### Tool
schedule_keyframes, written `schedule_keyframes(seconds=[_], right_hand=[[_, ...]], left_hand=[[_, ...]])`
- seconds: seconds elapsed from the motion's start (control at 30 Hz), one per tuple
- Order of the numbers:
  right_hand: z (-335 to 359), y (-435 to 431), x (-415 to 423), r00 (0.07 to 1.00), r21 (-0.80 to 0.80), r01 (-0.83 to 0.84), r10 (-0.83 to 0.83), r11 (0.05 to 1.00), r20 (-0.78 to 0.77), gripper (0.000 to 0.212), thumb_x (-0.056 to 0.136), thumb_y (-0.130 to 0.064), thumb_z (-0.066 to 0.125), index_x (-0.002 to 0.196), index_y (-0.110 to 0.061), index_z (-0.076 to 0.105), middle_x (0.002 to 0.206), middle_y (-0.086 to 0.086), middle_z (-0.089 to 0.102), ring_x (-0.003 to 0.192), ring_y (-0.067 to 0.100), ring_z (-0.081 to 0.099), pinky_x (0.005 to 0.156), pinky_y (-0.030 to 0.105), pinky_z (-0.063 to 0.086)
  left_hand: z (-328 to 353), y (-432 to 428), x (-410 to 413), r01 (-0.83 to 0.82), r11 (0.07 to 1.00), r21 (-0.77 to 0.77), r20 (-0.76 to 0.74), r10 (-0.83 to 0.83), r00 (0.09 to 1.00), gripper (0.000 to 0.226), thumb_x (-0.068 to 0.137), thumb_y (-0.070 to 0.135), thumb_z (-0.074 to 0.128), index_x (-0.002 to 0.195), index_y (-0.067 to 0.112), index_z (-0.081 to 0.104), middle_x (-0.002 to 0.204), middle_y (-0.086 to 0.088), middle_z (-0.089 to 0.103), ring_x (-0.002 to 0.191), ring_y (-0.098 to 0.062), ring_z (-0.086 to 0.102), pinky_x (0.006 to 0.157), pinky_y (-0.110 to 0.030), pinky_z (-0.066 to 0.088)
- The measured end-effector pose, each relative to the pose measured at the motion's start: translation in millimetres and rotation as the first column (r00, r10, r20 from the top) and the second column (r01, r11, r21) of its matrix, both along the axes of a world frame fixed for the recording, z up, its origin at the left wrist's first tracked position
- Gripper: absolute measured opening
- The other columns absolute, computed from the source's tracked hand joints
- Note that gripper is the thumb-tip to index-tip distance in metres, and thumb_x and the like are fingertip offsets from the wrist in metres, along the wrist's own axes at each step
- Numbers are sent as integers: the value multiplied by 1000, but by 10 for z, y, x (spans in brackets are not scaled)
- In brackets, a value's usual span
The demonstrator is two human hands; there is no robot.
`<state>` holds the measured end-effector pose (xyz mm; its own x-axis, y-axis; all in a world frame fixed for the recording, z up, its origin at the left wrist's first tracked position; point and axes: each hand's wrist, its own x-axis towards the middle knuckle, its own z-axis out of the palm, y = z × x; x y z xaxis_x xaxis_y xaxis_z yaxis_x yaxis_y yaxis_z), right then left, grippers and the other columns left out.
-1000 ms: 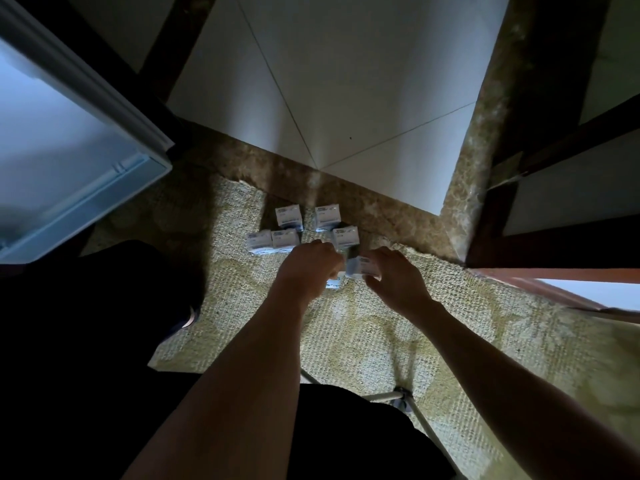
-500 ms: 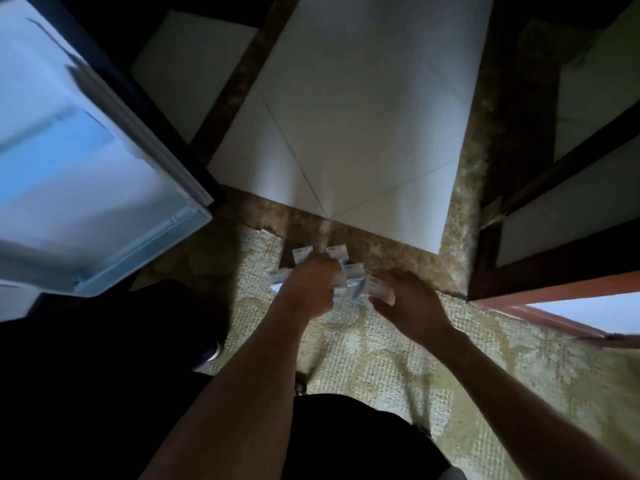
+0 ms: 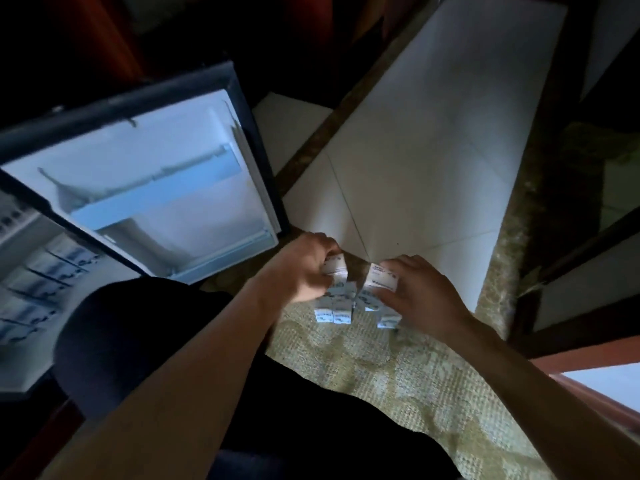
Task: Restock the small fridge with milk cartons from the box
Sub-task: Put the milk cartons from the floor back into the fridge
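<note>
Several small white milk cartons [image 3: 334,308] are bunched together on a woven beige rug [image 3: 398,375]. My left hand [image 3: 303,268] grips one carton [image 3: 335,266] at the left of the bunch. My right hand [image 3: 419,292] holds another carton [image 3: 381,278] at the right, with more cartons under its palm. The small fridge stands at the left with its door [image 3: 156,195] swung open. Rows of cartons [image 3: 38,268] show inside the fridge at the far left edge. No box is in view.
White floor tiles [image 3: 415,168] with a brown stone border lie beyond the rug. Dark wooden furniture [image 3: 571,289] stands at the right. My dark-clothed knee [image 3: 121,341] sits between the fridge and the rug.
The view has tilted up and left, bringing the open fridge door and its inside into sight. Both hands have gathered the spread-out cartons into a tight bunch and closed on them.
</note>
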<state>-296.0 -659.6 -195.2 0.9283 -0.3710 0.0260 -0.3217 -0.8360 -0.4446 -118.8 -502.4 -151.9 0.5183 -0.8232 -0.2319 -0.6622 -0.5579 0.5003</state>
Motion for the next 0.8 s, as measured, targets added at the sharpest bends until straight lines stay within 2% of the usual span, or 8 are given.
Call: schedule_keyframes(seconds=[0.13, 0.23, 0.33, 0.53, 0.63, 0.8], right_hand=[[359, 122, 303, 994, 0, -58, 58, 998, 93, 44, 92, -42, 64, 130, -21, 58, 121, -6, 60, 113, 15, 48, 87, 37, 47], [599, 231, 551, 980, -16, -124, 125, 992, 153, 43, 93, -40, 61, 132, -21, 56, 124, -5, 60, 112, 13, 47, 89, 36, 46], [848, 369, 768, 953, -28, -189, 190, 982, 236, 43, 96, -38, 59, 134, -20, 54, 127, -4, 58, 115, 14, 48, 92, 36, 46], [1359, 743, 1298, 871, -62, -358, 358, 931, 338, 38, 97, -36, 60, 131, -20, 55, 118, -5, 57, 113, 16, 49, 92, 40, 47], [1561, 977, 1539, 836, -107, -398, 408, 911, 368, 40, 98, -35, 61, 133, -16, 54, 123, -2, 56, 117, 18, 47, 94, 40, 45], [1744, 1439, 1920, 785, -149, -471, 491, 869, 378, 38, 97, -38, 60, 129, -17, 55, 121, -3, 57, 115, 19, 45, 89, 46, 47]], left_hand=[[401, 332, 158, -21, 999, 27, 161, 16, 987, 31, 74, 10, 74, 99, 27, 65, 91, 9, 61, 80, -12, 61, 64, -27, 51], [752, 615, 303, -42, 999, 25, 303, 33, 952, 33, 74, 21, 75, 104, 27, 65, 99, 7, 60, 89, -13, 58, 75, -30, 53], [1118, 903, 449, -68, 998, 3, 404, 61, 913, 37, 80, 25, 75, 115, 26, 61, 106, 7, 58, 98, -13, 50, 82, -29, 47], [1661, 1509, 659, -212, 974, -86, 450, 227, 864, 35, 82, 22, 72, 114, 27, 59, 107, 8, 57, 103, -14, 49, 89, -34, 47], [1809, 1817, 728, -265, 960, -90, 484, 274, 831, 36, 80, 24, 71, 112, 28, 58, 105, 10, 55, 101, -14, 50, 86, -34, 49], [1939, 2367, 792, -369, 922, -119, 502, 376, 779, 36, 80, 24, 72, 113, 28, 57, 104, 10, 55, 94, -13, 52, 82, -36, 52]])
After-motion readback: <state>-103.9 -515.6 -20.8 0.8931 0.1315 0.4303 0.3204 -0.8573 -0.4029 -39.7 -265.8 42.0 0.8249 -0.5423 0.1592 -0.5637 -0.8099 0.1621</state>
